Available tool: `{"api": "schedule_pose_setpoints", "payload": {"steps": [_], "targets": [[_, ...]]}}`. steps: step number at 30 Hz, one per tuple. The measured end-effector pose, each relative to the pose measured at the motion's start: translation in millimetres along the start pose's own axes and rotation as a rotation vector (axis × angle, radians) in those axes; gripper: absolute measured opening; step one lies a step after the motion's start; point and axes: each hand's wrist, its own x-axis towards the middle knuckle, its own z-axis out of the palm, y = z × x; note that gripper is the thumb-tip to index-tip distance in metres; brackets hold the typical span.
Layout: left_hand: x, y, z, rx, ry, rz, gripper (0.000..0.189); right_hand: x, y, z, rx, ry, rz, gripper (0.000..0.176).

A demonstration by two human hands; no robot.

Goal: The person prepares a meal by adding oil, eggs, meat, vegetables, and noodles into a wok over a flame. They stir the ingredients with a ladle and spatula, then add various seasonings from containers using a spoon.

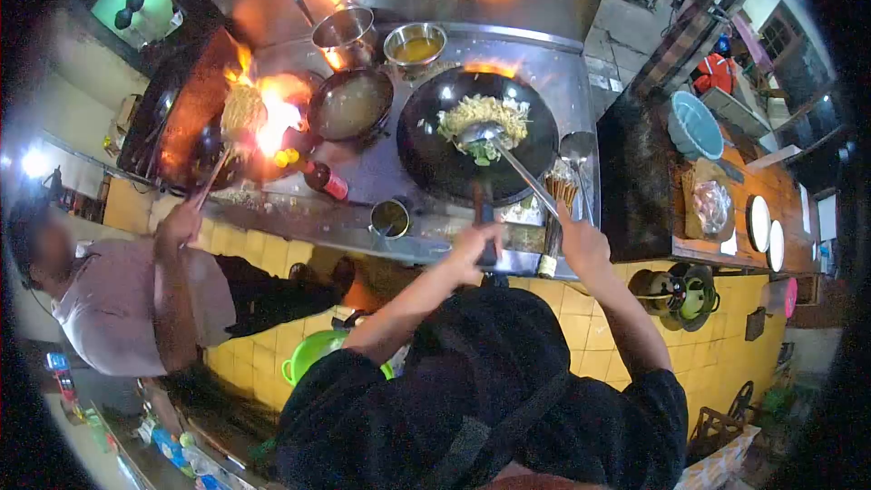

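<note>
While L hand (474, 249) grips handle (484, 204) of wok (431, 159) on stove (363, 172), R hand (585, 247) grips ladle (526, 175), bowl (476, 132) in food (499, 111); wok prob. heavy, rigid, hot, best held by handle; ladle prob. lighter, stiff, best held at far end

Wok (445, 171) black; ladle (478, 132) silver; floor tiles (581, 319) yellow; basin (697, 127) light blue.

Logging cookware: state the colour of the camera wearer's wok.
The wok is black, clearest in the head view.
</note>
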Motion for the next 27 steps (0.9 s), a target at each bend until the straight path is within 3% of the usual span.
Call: {"api": "schedule_pose_setpoints", "payload": {"steps": [1,3,4,5,6,9,13,15,16,19,21,22,23,24,26,27], "targets": [[-24,0,10,0.041,-0.100,-0.018,0.018,-3,2,-11,0.001,0.010,0.007,0.048],[-42,-1,21,0.014,-0.036,-0.214,0.016,-16,5,-43,0.072,-0.002,0.035,0.051],[-34,6,18,0.019,-0.023,-0.206,0.016,-26,16,-43,0.173,0.134,-0.021,0.054],[-24,7,11,0.021,-0.006,-0.208,0.015,-28,17,-50,0.174,0.131,-0.022,0.054],[16,-17,-18,0.037,0.013,-0.034,0.017,-33,16,-54,0.282,0.145,-0.002,0.052],[91,-36,-74,0.178,-0.085,0.156,0.019,-18,-1,-31,0.388,0.164,0.066,0.054],[92,-27,-59,0.250,0.061,0.189,0.030,53,-26,64,0.224,0.156,0.047,0.061],[65,-8,-44,0.931,0.357,0.324,0.033,78,-22,102,0.241,0.135,0.060,0.061],[81,-25,-67,1.165,0.461,0.440,0.036,75,-20,100,0.244,0.139,0.061,0.061],[61,19,-85,1.199,0.304,0.597,0.029,65,-11,83,0.366,0.086,0.022,0.060],[-1,102,-36,1.035,0.168,0.869,0.024,53,-7,81,0.542,0.064,0.051,0.059],[-43,141,2,0.886,0.207,0.871,0.024,50,-4,87,0.569,0.168,0.005,0.058],[-75,173,22,1.037,0.219,1.199,0.026,47,-1,94,0.588,0.271,-0.043,0.057],[-124,201,58,1.029,0.256,1.254,0.029,45,-2,93,0.596,0.209,0.002,0.056],[-178,231,88,1.009,0.242,1.698,0.036,43,1,109,0.647,0.148,0.014,0.055],[-197,245,96,0.989,0.228,1.690,0.036,40,-2,102,0.619,0.127,0.017,0.056]]}}
